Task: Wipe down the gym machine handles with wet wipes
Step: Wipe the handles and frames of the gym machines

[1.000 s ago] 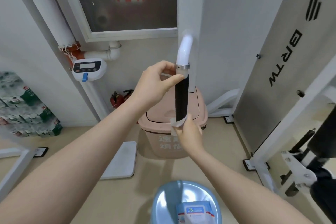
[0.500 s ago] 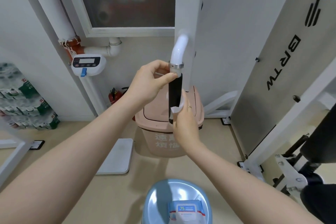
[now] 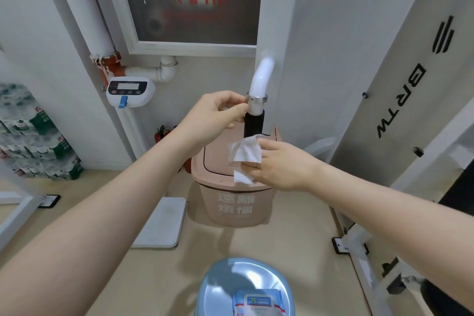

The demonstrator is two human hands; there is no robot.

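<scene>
So we've got one handle (image 3: 254, 124) hanging upright in front of us: black grip at the bottom, one silver collar (image 3: 257, 100) above it, then a white curved tube going up. Our left hand (image 3: 214, 120) is up at that collar, fingers (image 3: 237, 110) curled in and pinching at its left side, thumb and forefinger close together.

Our right hand (image 3: 279, 164) sits lower, just under the bottom end of the black grip. It's holding one white wipe (image 3: 245, 154), crumpled, with the thumb pressed on the lower part and a loose corner hanging below the fingers. The top edge of the wipe comes right up to the grip's lower end; we can't tell if it's actually touching.

Behind and below both hands there's one pink bin (image 3: 230, 197) with a swing lid and white characters on the front. Down past our right fingers, at the bottom of the view, is one round blue stool (image 3: 223, 282) with one pack of wipes (image 3: 259, 303) lying on it. Left of the left hand on the wall: one white meter box (image 3: 130, 90) with a blue tab. Right of the right hand: one grey panel (image 3: 400, 100) with black lettering.
</scene>
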